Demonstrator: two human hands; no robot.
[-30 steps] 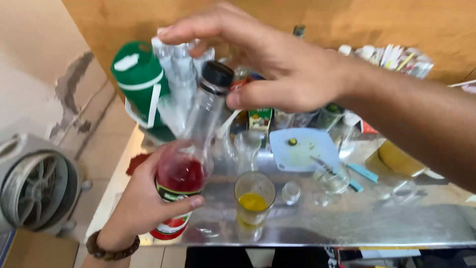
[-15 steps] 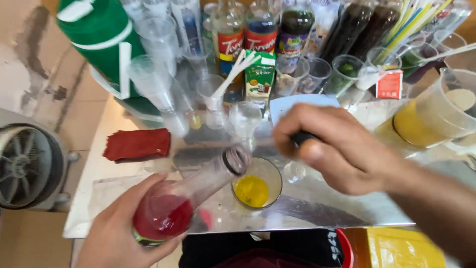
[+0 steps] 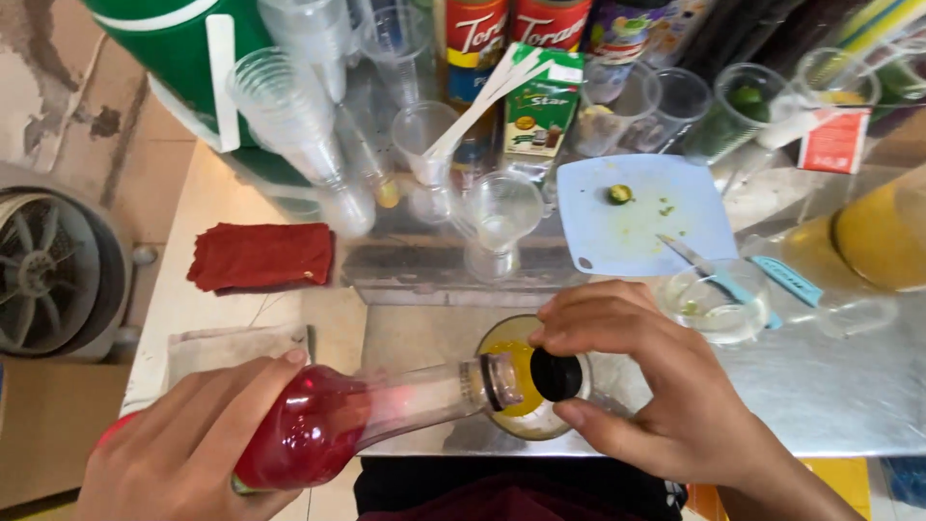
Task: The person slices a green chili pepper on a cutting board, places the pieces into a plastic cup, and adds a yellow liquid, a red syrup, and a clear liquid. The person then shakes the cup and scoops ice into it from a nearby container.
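While left hand [image 3: 183, 434] grips tilted red-syrup bottle [image 3: 357, 425] over yellow-filled cup [image 3: 526, 378], right hand [image 3: 656, 386] pinches black cap [image 3: 557, 374]

bottle [image 3: 328, 434] base hidden by left hand, glass [image 3: 526, 386] partly covered

steel counter [image 3: 820, 405] by tiled floor [image 3: 154, 164], fan [image 3: 43, 265] alongside.

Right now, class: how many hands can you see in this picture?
2. The left hand grips the tilted bottle of red liquid at lower left; the right hand holds a black cap beside its mouth. None seem hidden.
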